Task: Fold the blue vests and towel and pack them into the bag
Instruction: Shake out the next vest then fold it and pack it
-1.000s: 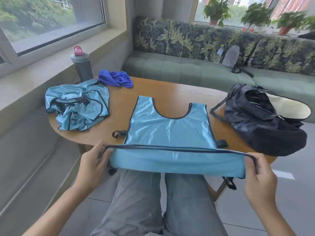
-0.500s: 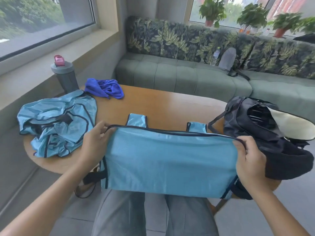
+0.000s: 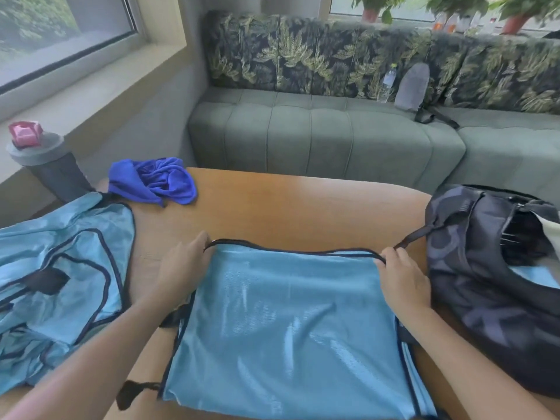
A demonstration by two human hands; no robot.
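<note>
A light blue vest [image 3: 288, 322] lies folded flat on the wooden counter [image 3: 297, 207], its dark-trimmed top edge stretched between the two hands. The left hand [image 3: 181, 268] pinches the top left corner, fingers [image 3: 200, 241] clamped on the trim. The right hand [image 3: 403, 280] pinches the top right corner the same way, fingers [image 3: 391, 256] curled round the edge. Just right of the right fingers sits a dark bag [image 3: 485, 286], its mouth open, with a strap reaching toward those fingers and a patch of light blue cloth showing inside. Left of the left fingers lies a loose heap of more blue vests [image 3: 60, 280]. Beyond the left fingers, near the far edge, is a crumpled deep blue towel [image 3: 154, 180], with a dark bottle [image 3: 51, 168] beside it. A green sofa [image 3: 327, 137] stands behind the counter.
</note>
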